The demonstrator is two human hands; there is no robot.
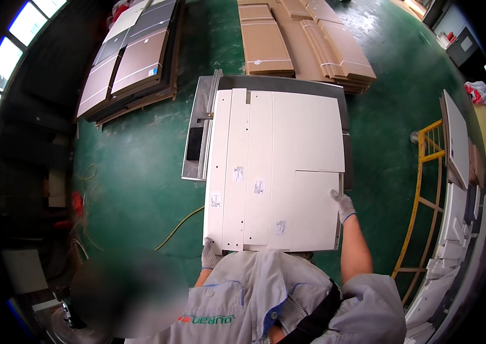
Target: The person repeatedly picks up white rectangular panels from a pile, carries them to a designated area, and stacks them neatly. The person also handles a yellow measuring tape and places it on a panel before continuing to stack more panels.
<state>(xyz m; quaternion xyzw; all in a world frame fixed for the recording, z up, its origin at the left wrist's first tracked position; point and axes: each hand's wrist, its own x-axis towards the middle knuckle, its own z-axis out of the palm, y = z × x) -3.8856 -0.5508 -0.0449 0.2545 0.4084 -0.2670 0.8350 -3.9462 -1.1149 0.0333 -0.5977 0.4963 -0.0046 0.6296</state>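
Note:
Several white flat panels (306,126) lie side by side and partly overlapping in front of me, some with small drilled holes. Small paper labels (259,186) are stuck on several of them. My left hand (209,255), in a pale glove with its thumb on top, grips the near left corner of the panels. At the right edge, beside a smaller white panel (317,200), my gloved right hand (344,206) closes round the border. The fingers under both edges are hidden. Beneath the panels, a grey surface (289,84) shows along the far side.
A metal rail (210,114) runs along the panels' left side. Stacks of dark and brown boards (140,57) and brown cardboard packs (266,46) stand ahead. On the right is a yellow frame (417,189) near leaning white boards (455,137). A yellow cable (180,226) crosses the green floor.

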